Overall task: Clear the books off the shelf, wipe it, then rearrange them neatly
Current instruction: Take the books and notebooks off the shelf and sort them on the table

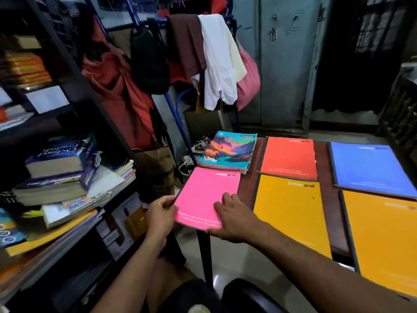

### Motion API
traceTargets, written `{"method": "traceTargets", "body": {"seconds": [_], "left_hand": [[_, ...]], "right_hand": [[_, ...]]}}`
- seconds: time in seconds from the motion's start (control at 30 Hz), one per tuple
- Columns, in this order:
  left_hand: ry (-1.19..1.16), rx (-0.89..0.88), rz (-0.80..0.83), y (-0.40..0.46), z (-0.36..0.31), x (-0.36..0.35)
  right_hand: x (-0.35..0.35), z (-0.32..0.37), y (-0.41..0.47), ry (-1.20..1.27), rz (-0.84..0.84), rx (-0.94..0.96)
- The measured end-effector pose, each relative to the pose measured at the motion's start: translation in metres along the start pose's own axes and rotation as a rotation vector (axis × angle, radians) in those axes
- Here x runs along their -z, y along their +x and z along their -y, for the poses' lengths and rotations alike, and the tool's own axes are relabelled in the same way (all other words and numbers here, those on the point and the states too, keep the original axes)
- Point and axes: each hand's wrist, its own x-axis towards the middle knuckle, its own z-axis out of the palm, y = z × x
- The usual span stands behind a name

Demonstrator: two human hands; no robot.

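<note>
Both hands grip a pink notebook (205,197) at its near end: the left hand (160,216) pinches the left edge, the right hand (234,219) lies fingers spread on the cover, thumb under the near edge. It overhangs the table (325,168) corner, long axis running away, title end far. Beyond lie yellow (291,213), red (288,158) and blue (370,168) notebooks; leftward the shelf (117,195) holds piled books (58,175)

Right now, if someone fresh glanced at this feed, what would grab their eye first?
The pink notebook, gripped by both hands at the table's left edge, partly overhanging it. Next, the bright covers laid flat on the table: red, blue and two yellow. On the left, a tilted pile of books still crowds the shelf.
</note>
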Motion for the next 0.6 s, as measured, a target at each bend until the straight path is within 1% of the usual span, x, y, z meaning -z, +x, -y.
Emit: {"method": "traceTargets", "body": {"seconds": [0.13, 0.27, 0.37, 0.43, 0.47, 0.53, 0.6], "left_hand": [[0.145, -0.032, -0.017, 0.015, 0.001, -0.009], [0.262, -0.111, -0.040, 0.028, 0.003, -0.016], [0.317, -0.109, -0.034, 0.036, 0.015, -0.018], [0.403, -0.161, -0.026, 0.036, 0.025, -0.019], [0.409, -0.197, -0.019, 0.034, 0.027, -0.020], [0.349, -0.231, 0.003, 0.031, 0.030, -0.020], [0.292, -0.217, 0.013, 0.030, 0.029, -0.021]], "right_hand": [[-0.006, -0.004, 0.008, -0.019, -0.032, -0.017], [-0.009, -0.007, 0.015, -0.025, -0.054, -0.032], [-0.006, -0.020, 0.016, 0.053, -0.074, -0.037], [-0.005, -0.044, 0.008, 0.038, -0.100, -0.146], [-0.006, -0.060, 0.002, 0.009, -0.087, -0.237], [-0.015, -0.085, -0.013, -0.009, -0.024, -0.400], [-0.024, -0.097, -0.021, 0.033, -0.020, -0.437]]}}
